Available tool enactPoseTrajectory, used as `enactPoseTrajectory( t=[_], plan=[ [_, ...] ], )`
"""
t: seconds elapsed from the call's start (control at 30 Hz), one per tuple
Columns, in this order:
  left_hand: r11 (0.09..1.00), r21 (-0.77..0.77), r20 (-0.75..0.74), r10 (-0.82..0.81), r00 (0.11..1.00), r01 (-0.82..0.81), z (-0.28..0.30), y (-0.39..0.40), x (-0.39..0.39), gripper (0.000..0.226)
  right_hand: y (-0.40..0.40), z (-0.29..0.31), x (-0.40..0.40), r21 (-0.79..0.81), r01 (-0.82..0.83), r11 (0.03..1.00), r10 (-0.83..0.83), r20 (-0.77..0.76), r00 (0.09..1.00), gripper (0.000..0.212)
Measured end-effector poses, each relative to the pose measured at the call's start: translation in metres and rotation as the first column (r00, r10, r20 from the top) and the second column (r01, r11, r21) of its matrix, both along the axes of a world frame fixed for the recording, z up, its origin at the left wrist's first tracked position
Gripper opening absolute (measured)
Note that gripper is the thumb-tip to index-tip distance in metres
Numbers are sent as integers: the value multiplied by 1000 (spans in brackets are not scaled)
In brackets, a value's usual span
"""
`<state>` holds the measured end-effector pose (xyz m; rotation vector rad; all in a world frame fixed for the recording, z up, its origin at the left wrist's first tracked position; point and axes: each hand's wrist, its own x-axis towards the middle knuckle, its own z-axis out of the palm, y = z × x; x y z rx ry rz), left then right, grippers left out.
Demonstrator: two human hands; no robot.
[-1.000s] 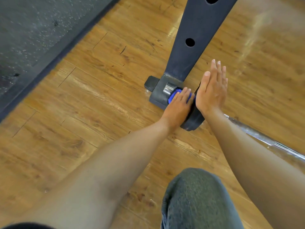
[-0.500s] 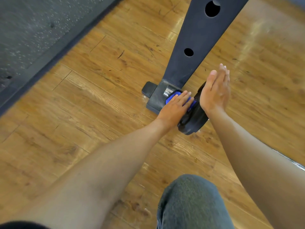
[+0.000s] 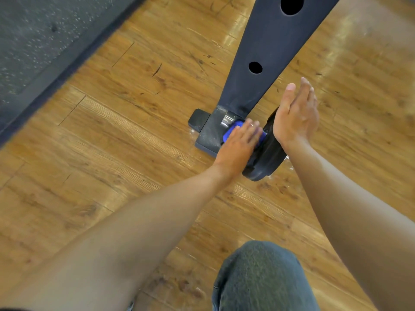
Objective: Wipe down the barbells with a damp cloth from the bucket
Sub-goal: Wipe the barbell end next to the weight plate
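Note:
The barbell's end lies on the wooden floor at the foot of a dark rack upright. Its chrome sleeve tip [image 3: 226, 118] pokes out past a blue collar [image 3: 233, 126], and a black weight plate [image 3: 267, 162] stands on edge behind the collar. My left hand [image 3: 239, 144] lies over the blue collar with the fingers wrapped on it. My right hand [image 3: 296, 113] is flat, fingers straight and together, its heel resting on the plate's top rim. The bar's shaft is hidden behind my right forearm. No cloth or bucket is in view.
The dark rack upright [image 3: 265, 52] with round holes rises from a base foot [image 3: 207, 131] right beside the sleeve. A speckled rubber mat [image 3: 33, 30] covers the far left. My knee in grey fabric [image 3: 262, 279] is at the bottom.
My right hand has turned from lying flat over the plate to more edge-on above its rim. The left hand stays on the blue collar. The bar's shaft has dropped out of sight.

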<state>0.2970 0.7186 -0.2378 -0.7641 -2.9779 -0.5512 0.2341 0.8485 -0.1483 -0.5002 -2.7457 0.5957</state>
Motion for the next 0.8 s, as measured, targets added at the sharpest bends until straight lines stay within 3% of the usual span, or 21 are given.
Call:
enactPoseTrajectory(
  t=[0.1,0.27,0.4,0.47,0.6,0.73,0.8],
  plan=[
    [996,47,-3,-71,997,72,-4,-7,-1,86,0,-1,4,-13,13,1000,-13,-23,1000,67],
    [965,47,78,253,964,-257,7,-17,-5,93,-4,0,15,-9,-5,1000,5,-32,999,64],
    [995,93,15,-30,999,29,-1,-1,12,83,-10,0,27,14,-9,1000,10,-48,999,67],
    [995,101,-1,3,1000,-3,-2,-12,8,85,-12,-1,36,23,-17,1000,18,-50,999,66],
    [970,14,25,241,970,-242,4,-24,5,90,-17,-4,53,38,-26,999,27,-40,999,61],
    [986,165,21,7,1000,-11,-5,-5,34,71,-27,-8,75,61,-57,997,60,-47,997,56],
    [982,185,4,-27,1000,25,-3,-16,37,70,-29,-8,86,65,-100,993,102,-38,994,56]
  ],
)
